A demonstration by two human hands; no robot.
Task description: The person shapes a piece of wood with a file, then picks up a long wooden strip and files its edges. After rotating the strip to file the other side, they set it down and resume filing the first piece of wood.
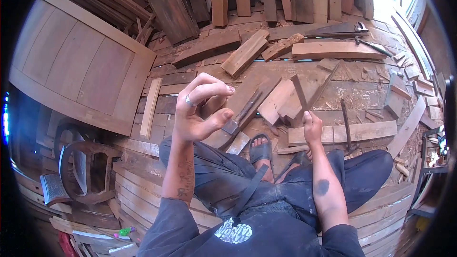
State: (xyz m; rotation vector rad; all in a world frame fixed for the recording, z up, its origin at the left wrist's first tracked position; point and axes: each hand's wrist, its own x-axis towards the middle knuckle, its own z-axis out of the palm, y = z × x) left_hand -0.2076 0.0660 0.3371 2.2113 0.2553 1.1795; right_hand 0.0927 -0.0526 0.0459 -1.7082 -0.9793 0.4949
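My left hand (pixel 204 107), with a ring on one finger, is raised with its fingers curled and a gap between fingertips and thumb; nothing shows in it. Lower down on the right, my right hand (pixel 312 126) is closed around the lower end of a thin, flat dark tool (pixel 299 93), perhaps a file, which points up and away. Just left of that tool lies a notched piece of wood (pixel 278 100) on a wide board. A chisel-like tool (pixel 249 106) rests on a plank between my hands.
A hammer (pixel 346 123) stands near my right knee. Beyond lie wood blocks (pixel 245 53), a saw (pixel 333 30) and another hammer (pixel 373 46). A panelled wooden door (pixel 81 62) is at the left, a round wooden frame (pixel 88 171) below it. Planks lean along the back.
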